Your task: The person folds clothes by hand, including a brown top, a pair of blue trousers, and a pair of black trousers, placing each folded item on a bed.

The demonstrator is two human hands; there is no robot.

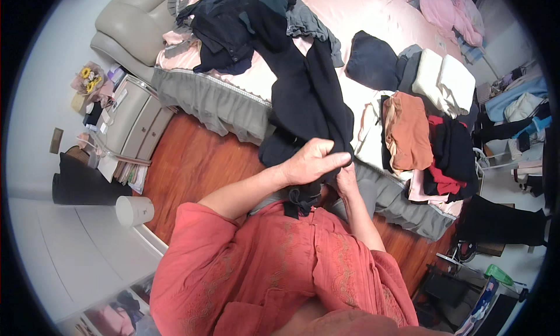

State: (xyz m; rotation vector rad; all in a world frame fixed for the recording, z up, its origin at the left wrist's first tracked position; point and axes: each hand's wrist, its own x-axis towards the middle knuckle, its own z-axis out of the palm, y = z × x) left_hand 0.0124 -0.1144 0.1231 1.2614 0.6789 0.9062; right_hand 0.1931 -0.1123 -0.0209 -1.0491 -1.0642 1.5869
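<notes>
Black trousers [303, 94] stretch from my hands over the bed's near edge, their two long leg-like parts lying toward the dark pile. My left hand [313, 163] grips the near end, with its thumb laid along the top of the cloth. Just right of it and slightly lower, my right hand [346, 181] is closed on the same end, its fingertips mostly hidden. A dark drawstring [300, 199] hangs just below my hands; I cannot tell which garment it belongs to.
A heap of dark clothes [227, 30] lies at the bed's far left. Folded garments sit to the right: a navy one [371, 60], white ones [443, 82], a rust-brown one [408, 132] and black ones [455, 152]. A beige cabinet [137, 117] and a white bin [134, 211] stand left.
</notes>
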